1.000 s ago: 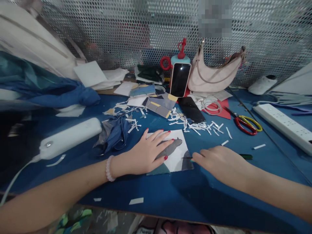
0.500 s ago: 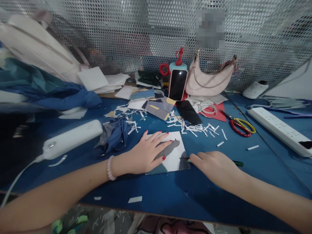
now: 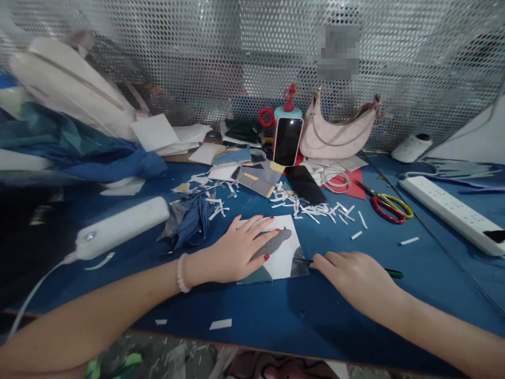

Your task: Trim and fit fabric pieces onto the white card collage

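A white card (image 3: 286, 260) with grey and dark green patches lies on the blue table. My left hand (image 3: 236, 250) rests flat on the card's left side, fingers spread, partly hiding a grey fish-like shape (image 3: 279, 240). Between the fingers of my right hand (image 3: 351, 271) is a slim pointed tool (image 3: 394, 273) with a dark green rear end. Its thin dark tip reaches over the dark grey patch (image 3: 300, 265) at the card's lower right corner; whether it touches is unclear. Most of the tool's body is hidden by the hand.
White paper strips (image 3: 315, 208) lie scattered beyond the card. Scissors (image 3: 389, 207) and a power strip (image 3: 450, 210) are on the right. A phone (image 3: 288, 141) leans on a cup, beside a pink handbag (image 3: 341, 134). At left lie a white corded device (image 3: 122, 227) and crumpled blue fabric (image 3: 193, 220).
My right hand has moved slightly right and toward me, drawing the tool's tip back a little over the dark patch. My left hand stays flat on the card. The view has shifted slightly.
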The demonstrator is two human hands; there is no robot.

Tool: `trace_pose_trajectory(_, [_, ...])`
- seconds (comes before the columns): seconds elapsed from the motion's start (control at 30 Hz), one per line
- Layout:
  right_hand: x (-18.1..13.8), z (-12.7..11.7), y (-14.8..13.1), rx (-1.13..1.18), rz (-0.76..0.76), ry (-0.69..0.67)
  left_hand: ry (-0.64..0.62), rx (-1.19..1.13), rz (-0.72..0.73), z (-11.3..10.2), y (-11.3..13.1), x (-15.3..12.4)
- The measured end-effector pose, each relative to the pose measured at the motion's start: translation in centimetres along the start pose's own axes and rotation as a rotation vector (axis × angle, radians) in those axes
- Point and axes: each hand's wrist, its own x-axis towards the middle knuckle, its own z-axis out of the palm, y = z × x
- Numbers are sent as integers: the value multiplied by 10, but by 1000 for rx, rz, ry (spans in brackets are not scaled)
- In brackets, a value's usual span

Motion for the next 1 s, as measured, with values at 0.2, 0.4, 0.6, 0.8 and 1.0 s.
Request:
trace_pose_trajectory(0.2, [-6,-5,1,-23,23,3,35,-10,15,5,-3,-1])
trace_pose_trajectory(0.4, [-5,0,-3,-17,51,81,60,-22,3,3,-4,0])
trace_pose_trajectory(0.6, [8,-2,-11,-12,3,147,90,-17,-50,1,2,-1])
trace_pose_trajectory(0.8, [14,3,-14,142,37,123,178,77,-92,4,11,-7])
trace_pose_trajectory(1.0, [7,-2,-12,843,344,19,268,230,-151,5,17,-11])
